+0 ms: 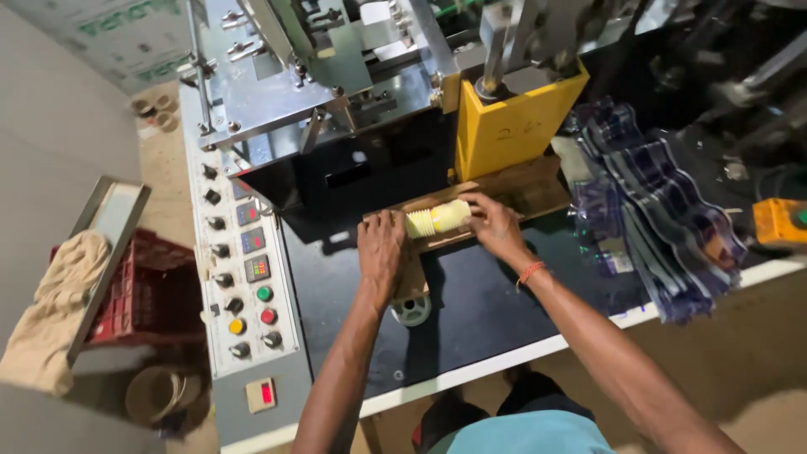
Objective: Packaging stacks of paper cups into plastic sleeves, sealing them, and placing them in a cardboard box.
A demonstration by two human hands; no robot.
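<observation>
Two hands worked one stack of pale yellow paper cups (437, 219), which lay on its side on a brown cardboard sheet (521, 192) atop the black table (479, 311). The left hand (380, 244) pressed its curled fingers against the stack's end; the right hand (494, 225) closed loosely over the other. Individual cups were too blurred to count. Beyond stood one yellow metal block (513, 126).

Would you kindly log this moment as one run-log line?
left hand: on cup stack end | right hand: gripping other end | stack: lying on cardboard | yellow block behind
</observation>
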